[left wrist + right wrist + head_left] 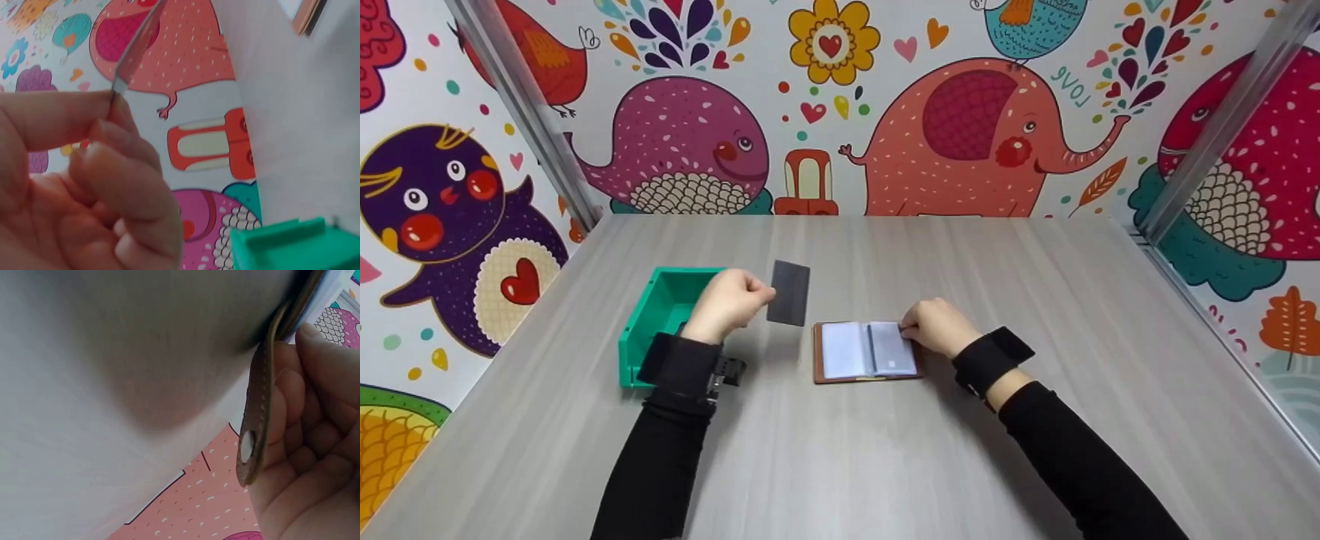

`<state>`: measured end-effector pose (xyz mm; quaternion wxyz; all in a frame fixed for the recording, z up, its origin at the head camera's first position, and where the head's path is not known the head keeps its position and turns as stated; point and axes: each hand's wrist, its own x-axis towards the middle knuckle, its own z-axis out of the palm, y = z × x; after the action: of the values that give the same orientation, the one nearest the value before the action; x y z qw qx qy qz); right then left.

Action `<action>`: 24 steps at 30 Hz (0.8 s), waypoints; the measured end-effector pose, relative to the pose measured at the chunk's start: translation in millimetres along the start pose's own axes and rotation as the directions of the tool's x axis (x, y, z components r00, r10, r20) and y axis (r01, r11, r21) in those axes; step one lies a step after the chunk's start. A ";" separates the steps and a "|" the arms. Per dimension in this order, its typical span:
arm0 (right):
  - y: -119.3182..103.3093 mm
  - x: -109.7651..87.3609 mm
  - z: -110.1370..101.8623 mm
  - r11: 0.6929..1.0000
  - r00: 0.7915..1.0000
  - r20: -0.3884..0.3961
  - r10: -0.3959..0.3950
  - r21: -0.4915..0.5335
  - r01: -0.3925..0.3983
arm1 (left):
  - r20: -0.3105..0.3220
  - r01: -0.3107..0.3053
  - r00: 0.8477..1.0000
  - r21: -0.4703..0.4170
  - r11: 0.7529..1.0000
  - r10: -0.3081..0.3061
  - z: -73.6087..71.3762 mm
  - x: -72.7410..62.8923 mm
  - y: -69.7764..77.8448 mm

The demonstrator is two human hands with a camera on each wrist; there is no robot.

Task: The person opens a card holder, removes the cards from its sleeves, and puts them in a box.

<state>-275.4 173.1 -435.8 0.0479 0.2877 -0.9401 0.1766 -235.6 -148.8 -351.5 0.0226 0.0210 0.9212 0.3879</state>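
My left hand [729, 304] pinches a thin dark grey card [789, 293] by its left edge, between thumb and forefinger. The card is raised over the table, left of an open card holder [818, 352]. In the left wrist view the card [135, 53] shows nearly edge-on. Lying spread open, the holder has a brown cover and clear plastic sleeves [844, 351]. My right hand [941, 327] pinches its upper right edge, thumb on the sleeve side and the other fingers curled. A brown strap with a metal snap [247, 445] hangs beside those fingers in the right wrist view.
A green plastic bin [628, 352] stands on the left of the wood-grain table [840, 465], partly behind my left hand and wrist. Printed animal panels [825, 112] wall the back and sides, with metal posts [1207, 120] at the corners.
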 end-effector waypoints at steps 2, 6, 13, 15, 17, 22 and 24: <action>0.2 0.1 -0.3 1.000 1.000 -0.002 -0.001 0.000 0.001 | 0.002 0.002 1.000 -0.003 1.000 -0.002 -5.3 -0.5 -2.8; 0.7 0.0 -0.8 1.000 1.000 -0.011 0.002 0.003 -0.002 | 0.000 0.015 1.000 0.018 1.000 -0.015 -14.5 -0.7 -7.8; -0.1 -1.1 -1.1 1.000 1.000 -0.009 -0.003 0.004 0.003 | -0.039 0.046 0.998 0.044 0.998 -0.044 -29.6 -2.1 -14.4; -0.2 -1.1 -1.2 1.000 1.000 -0.009 -0.010 0.001 0.010 | -0.051 0.036 0.998 0.050 0.998 -0.033 -34.8 -3.6 -16.6; 0.0 -1.1 -1.2 1.000 1.000 -0.010 -0.022 -0.007 0.022 | -0.067 0.028 0.997 0.057 0.998 -0.024 -40.1 -5.3 -18.9; 1.6 -0.8 0.0 0.999 1.000 -0.009 -0.026 -0.020 0.026 | -0.125 0.039 0.992 0.076 0.996 -0.029 -53.3 -10.1 -26.1; 1.0 -0.9 0.1 1.000 1.000 -0.007 -0.025 -0.016 0.025 | -0.151 0.063 0.987 0.076 0.995 -0.051 -59.3 -12.8 -29.1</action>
<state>-275.3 174.3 -436.3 0.0559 0.2986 -0.9375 0.1697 -226.9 -212.2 -330.6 -0.0359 -0.0333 0.9354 0.3503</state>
